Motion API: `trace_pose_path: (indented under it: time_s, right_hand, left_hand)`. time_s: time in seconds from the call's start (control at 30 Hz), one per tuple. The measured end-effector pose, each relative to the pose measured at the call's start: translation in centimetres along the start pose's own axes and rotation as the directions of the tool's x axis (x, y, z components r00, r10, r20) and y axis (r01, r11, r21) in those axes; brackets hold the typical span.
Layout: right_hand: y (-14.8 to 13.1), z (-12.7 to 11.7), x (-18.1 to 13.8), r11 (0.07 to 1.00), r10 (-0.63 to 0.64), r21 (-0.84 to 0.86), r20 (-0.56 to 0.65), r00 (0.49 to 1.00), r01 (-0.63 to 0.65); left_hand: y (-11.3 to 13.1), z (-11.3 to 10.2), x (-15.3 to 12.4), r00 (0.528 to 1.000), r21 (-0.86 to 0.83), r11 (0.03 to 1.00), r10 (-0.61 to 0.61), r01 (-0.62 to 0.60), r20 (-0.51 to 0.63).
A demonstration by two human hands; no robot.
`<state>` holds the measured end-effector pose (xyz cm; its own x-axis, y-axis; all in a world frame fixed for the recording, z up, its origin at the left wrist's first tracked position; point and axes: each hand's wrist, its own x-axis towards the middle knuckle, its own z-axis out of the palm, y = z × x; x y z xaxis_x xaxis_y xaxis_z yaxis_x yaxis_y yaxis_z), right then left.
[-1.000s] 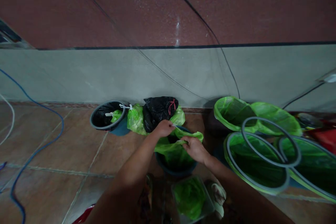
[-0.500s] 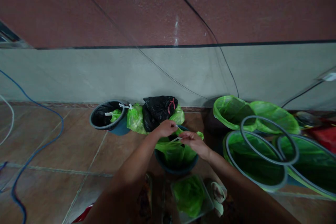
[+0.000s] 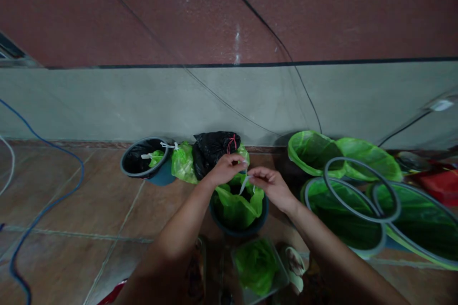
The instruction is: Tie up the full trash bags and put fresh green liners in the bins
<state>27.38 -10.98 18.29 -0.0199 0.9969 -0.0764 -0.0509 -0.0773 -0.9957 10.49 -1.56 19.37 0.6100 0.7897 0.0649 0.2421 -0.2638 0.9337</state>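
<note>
Crumpled green bag (image 3: 236, 206), seemingly a pale tie (image 3: 244, 184)

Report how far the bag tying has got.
Done: a tied-off green bag and a black bag with a red tie lie by the wall. In hand: the left hand and right hand pinch a white tie over the gathered green liner in the blue bin. Left: the green-lined bins on the right stand open, untied.
</note>
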Motion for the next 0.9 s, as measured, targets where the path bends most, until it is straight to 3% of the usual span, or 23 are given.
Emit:
trace_pose_path:
  time_s: [0.13,0.3,0.4,0.5,0.67,0.8,0.9]
  right_hand:
    - [-1.9,0.2,-0.3,0.996,-0.085,0.002,-0.001,0.996,0.085]
    - [-3.4,0.6,-0.7,0.991,-0.130,0.032,0.035,0.991,0.129]
    - [-3.7,0.4,-0.7,0.989,-0.140,0.052,-0.015,0.990,0.141]
    - [-3.6,0.1,-0.7,0.983,-0.156,0.089,-0.034,0.987,0.158]
    - [-3.7,0.1,-0.5,0.979,-0.163,0.118,-0.053,0.985,0.169]
    - [-4.5,0.0,-0.5,0.976,-0.194,0.097,-0.033,0.981,0.196]
    - [-4.7,-0.3,-0.5,0.978,-0.173,0.097,-0.094,0.980,0.182]
  left_hand:
    - [1.6,-0.1,-0.5,0.996,-0.165,0.983,0.078,-0.084,-0.041]
    - [2.1,0.3,-0.9,1.000,-0.323,0.946,-0.017,0.015,-0.005]
    - [1.4,0.4,-0.9,0.999,-0.377,0.926,-0.033,0.020,-0.028]
    - [0.9,0.6,-0.9,1.000,-0.388,0.921,-0.013,0.005,-0.019]
    - [1.1,1.7,-1.2,0.995,-0.364,0.929,-0.038,0.069,0.091]
    - [1.5,1.9,-1.3,0.999,-0.300,0.953,-0.034,0.043,0.036]
    - [1.8,1.4,-1.3,0.998,-0.270,0.962,-0.031,0.046,0.058]
